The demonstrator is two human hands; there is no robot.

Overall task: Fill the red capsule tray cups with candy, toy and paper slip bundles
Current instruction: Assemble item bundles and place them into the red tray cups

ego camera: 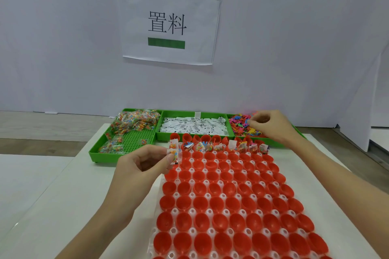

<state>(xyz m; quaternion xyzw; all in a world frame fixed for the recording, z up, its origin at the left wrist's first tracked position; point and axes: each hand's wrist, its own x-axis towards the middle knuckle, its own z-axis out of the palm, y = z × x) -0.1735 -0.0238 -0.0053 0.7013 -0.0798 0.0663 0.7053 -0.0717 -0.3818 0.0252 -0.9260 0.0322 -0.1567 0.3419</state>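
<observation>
Left hand (145, 164), at centre left of the frame, pinches a small clear candy packet (174, 154) between thumb and fingers, holding it over the upper left corner of the red capsule tray (223, 206). Right hand (271, 126), at upper right, reaches into the pile of small colourful plastic toys (242, 125), its fingertips curled together among them; whether they already grip a toy cannot be told.

Beneath the hands lies a white table (63, 195), with a plain white wall (63, 38) behind it. A paper sign (170, 23) with two large black characters and green blocks is taped to the wall at upper centre.

Rows of red cups fill the capsule tray, which runs from the centre to the bottom of the frame. Only the rows farthest from the viewer hold bundles (219, 146) of candy, toy and paper slip; the nearer cups hold nothing. Beyond the tray sit green bins (94, 154): candy packets (134, 121) on the left, white paper slips (193, 126) in the middle, toys on the right.

The tray's bottom edge is cut off by the frame, the right hand hides part of the toy bin, and the bundles are too small to make out piece by piece.
</observation>
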